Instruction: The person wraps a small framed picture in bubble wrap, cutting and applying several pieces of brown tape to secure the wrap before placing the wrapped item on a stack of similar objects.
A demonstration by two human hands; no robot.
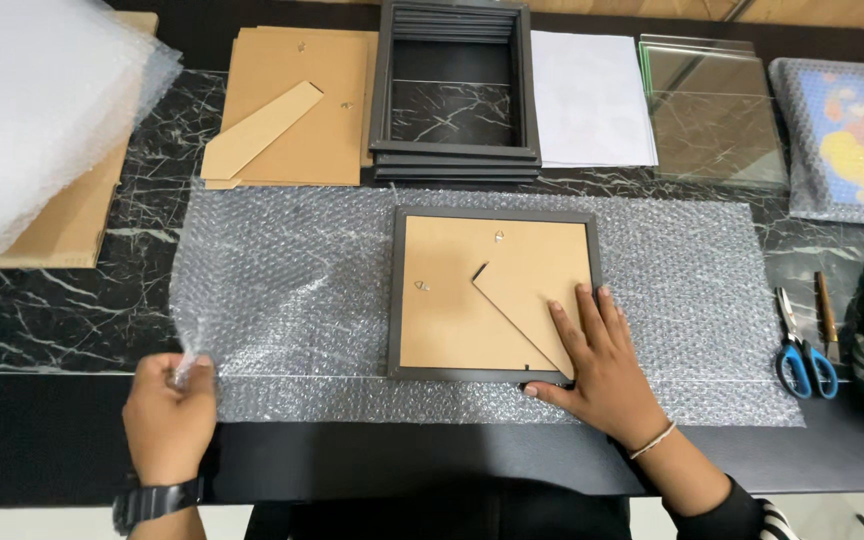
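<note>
A dark picture frame [493,296] lay face down on a sheet of bubble wrap [702,300] spread across the black marbled counter [42,320], its brown backing board and folded stand showing. The right hand [602,365] lay flat on the frame's lower right corner, fingers spread over the stand. The left hand [169,412], a dark watch at its wrist, pinched the wrap's lower left corner in a closed grip and lifted it slightly. Behind the wrap stood a stack of empty dark frames [455,95], with brown backing boards [292,105] to their left and white paper [590,97] and glass panes [712,115] to their right. Blue-handled scissors [800,350] lay near the right edge.
</note>
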